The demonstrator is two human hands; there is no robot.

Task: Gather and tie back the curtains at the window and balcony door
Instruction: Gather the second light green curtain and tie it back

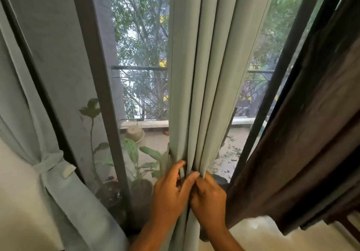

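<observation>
- Left hand [171, 190]: fingers curled round the gathered folds of the grey-green curtain [202, 75], gripping them.
- Right hand [209, 198]: touches the left hand, pinching the same folds.
- The grey-green curtain hangs bunched at centre, before the screened balcony door.
- Tied curtain [48, 172]: far left, bound by a tieback [52, 166].
- Dark brown curtain [311, 133]: right, hanging loose.

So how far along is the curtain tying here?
Done: the left curtain is gathered and held by its tie. In hand: the left hand and right hand grip the bunched middle curtain, not yet tied. Left: the dark curtain hangs loose.
</observation>
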